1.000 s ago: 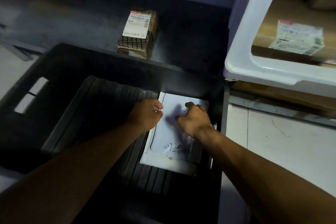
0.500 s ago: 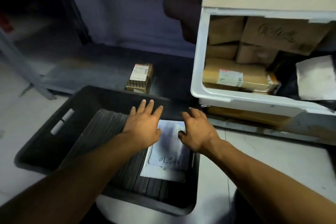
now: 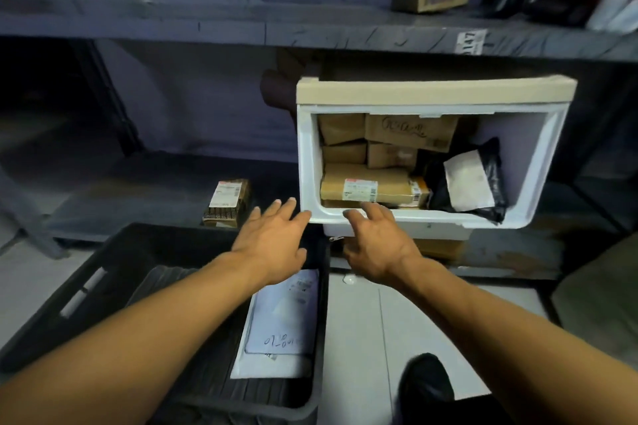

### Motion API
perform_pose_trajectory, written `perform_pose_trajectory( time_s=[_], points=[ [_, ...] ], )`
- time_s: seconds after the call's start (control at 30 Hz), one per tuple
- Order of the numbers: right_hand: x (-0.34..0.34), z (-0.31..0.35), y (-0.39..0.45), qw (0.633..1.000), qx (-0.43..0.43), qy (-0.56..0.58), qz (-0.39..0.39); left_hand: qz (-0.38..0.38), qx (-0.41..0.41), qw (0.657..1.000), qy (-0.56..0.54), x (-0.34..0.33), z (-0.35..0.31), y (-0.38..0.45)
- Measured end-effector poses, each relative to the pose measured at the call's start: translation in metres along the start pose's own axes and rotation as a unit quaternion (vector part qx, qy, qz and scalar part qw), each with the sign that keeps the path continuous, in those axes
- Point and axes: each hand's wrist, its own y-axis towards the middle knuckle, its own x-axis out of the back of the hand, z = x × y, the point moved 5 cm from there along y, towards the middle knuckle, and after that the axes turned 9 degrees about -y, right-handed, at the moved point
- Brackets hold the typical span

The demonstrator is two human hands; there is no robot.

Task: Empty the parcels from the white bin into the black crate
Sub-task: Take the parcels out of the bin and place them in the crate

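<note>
Early in the job, judging by the contents. At lower left, black crate (image 3: 103, 266) on the floor, holding only a white mailer envelope (image 3: 279, 331) flat against its right wall. Just behind it in mid-frame, one small labelled carton (image 3: 228, 202) sitting loose on the low shelf, outside both containers. Above the crate's far edge, left hand (image 3: 272, 245) empty, fingers spread wide, reaching toward the bin. Beside it, right hand (image 3: 378, 248) likewise empty and spread, fingertips at the bin's front lip. At centre right, white bin (image 3: 549, 162) open-fronted, packed with brown cardboard parcels (image 3: 366, 188) and a black poly bag (image 3: 483, 176); nearly everything left to move
</note>
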Motion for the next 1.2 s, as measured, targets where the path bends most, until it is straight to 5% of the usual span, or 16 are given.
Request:
perform_pose_trajectory(
  time_s=[0.43, 0.87, 1.2],
  points=[
    [0.047, -0.165, 0.036, 0.977, -0.206, 0.035, -0.052, -0.034, -0.095, 0.995, -0.024, 0.020, -0.067, 0.062],
    [0.016, -0.248, 0.085, 0.882, -0.410, 0.190, -0.132, -0.021, -0.105, 0.994, -0.011, -0.021, -0.064, 0.130],
    [-0.007, -0.255, 0.094, 0.775, -0.446, 0.424, -0.141, -0.058, -0.110, 0.992, -0.020, -0.014, -0.058, 0.130]
  ],
)
